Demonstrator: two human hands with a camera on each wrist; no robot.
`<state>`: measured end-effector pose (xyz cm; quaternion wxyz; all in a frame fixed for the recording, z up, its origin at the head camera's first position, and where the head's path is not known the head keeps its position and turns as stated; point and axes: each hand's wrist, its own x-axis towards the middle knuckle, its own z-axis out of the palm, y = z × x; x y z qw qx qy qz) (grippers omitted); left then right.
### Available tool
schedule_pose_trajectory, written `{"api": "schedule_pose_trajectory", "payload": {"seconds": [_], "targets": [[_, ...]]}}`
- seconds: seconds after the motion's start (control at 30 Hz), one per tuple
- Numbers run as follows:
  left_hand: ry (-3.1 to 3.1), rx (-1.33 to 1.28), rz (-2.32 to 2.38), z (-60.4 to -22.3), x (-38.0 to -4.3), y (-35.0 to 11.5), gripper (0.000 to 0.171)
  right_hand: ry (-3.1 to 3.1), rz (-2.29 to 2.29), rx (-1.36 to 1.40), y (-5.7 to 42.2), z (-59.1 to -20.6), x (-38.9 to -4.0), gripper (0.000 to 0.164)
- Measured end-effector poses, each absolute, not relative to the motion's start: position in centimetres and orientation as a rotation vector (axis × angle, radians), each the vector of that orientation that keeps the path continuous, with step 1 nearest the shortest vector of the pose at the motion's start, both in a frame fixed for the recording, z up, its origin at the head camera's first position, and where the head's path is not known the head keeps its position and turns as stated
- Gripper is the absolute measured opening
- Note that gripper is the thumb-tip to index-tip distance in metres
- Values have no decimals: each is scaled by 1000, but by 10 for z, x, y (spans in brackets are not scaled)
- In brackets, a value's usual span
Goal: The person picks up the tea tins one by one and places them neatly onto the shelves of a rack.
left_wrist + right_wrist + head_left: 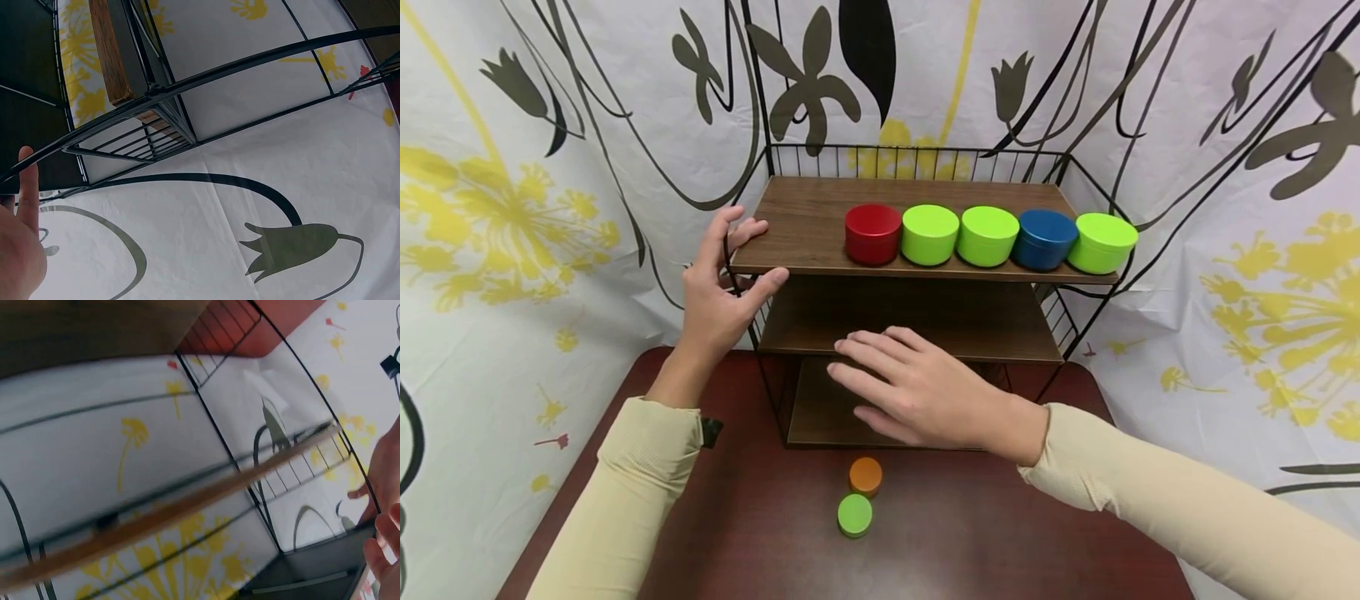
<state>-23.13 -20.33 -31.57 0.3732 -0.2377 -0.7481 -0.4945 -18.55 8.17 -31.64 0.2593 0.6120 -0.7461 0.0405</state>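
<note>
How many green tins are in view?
4: three lime-green round tins on the top shelf, one small green round tin on the table. None seem hidden.

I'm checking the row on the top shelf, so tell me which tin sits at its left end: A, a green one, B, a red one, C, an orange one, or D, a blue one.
B: on the top shelf the red tin is leftmost, followed by two green tins, the blue tin and one more green tin.
</note>
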Motion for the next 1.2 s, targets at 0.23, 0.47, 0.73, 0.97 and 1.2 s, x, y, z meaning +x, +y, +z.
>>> {"api": "schedule_pose_trajectory", "payload": {"seconds": [0.23,0.47,0.73,0.97,1.2], "targets": [[-1915,-607,-1258,-316,-231,-203,78,-2098,156,1659,81,-356,-182,49],[-1914,-602,-1264,-316,-233,-203,79,-2118,120,1647,86,-392,-179,52],[-1913,-592,-1272,-316,-233,-203,79,-2120,121,1644,88,-417,-175,47],[-1919,-598,-1259,-316,-233,-203,79,-2143,145,1636,89,-437,-170,45],[-1915,-609,-1267,-317,-233,-204,79,-2144,151,1659,88,-465,-160,52]]}}
